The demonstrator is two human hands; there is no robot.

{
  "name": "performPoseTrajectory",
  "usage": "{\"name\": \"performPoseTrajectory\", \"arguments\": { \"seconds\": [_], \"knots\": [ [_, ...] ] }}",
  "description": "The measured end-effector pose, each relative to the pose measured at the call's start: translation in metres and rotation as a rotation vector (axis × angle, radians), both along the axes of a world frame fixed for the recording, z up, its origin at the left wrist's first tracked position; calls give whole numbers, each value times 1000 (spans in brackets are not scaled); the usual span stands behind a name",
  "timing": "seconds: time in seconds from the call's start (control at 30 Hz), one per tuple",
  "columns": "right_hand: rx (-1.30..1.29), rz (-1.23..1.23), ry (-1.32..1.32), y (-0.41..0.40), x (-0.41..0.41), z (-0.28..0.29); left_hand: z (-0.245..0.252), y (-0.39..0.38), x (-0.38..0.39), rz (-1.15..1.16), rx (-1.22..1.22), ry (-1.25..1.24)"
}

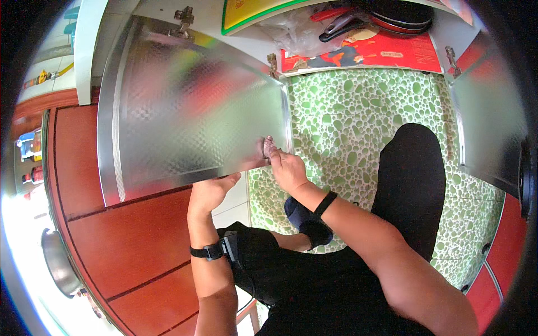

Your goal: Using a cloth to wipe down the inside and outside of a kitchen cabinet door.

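Observation:
A cabinet door with a textured, translucent panel and a metal frame stands swung out on its hinges. My right hand pinches a crumpled, pinkish-brown cloth against the panel, near the lower right corner. Under the door's lower edge is my left hand, its fingers partly hidden behind the frame and its thumb visible; it seems to steady the door. Both wrists wear black bands.
Pans and plastic bags lie in the cabinet above. A second door stands swung out at right. Red drawers and a steel pot are at left. Green pebble-patterned floor lies below.

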State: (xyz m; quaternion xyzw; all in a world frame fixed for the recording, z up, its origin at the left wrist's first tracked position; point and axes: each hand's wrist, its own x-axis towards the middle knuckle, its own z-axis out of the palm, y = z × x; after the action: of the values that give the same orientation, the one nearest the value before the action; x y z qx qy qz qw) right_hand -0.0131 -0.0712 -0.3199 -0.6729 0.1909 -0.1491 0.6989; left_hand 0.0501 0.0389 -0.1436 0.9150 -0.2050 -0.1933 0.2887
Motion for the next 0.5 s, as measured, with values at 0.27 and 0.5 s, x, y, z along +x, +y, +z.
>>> {"name": "performPoseTrajectory", "arguments": {
  "seconds": [0.27, 0.5],
  "knots": [
    [-129, -123, -360, 10, -4, 94, 9, 2, -9, 51, -24, -15],
    [-568, 158, 203, 8, 26, -66, -6, 15, 10, 125, -61, 50]
  ]
}}
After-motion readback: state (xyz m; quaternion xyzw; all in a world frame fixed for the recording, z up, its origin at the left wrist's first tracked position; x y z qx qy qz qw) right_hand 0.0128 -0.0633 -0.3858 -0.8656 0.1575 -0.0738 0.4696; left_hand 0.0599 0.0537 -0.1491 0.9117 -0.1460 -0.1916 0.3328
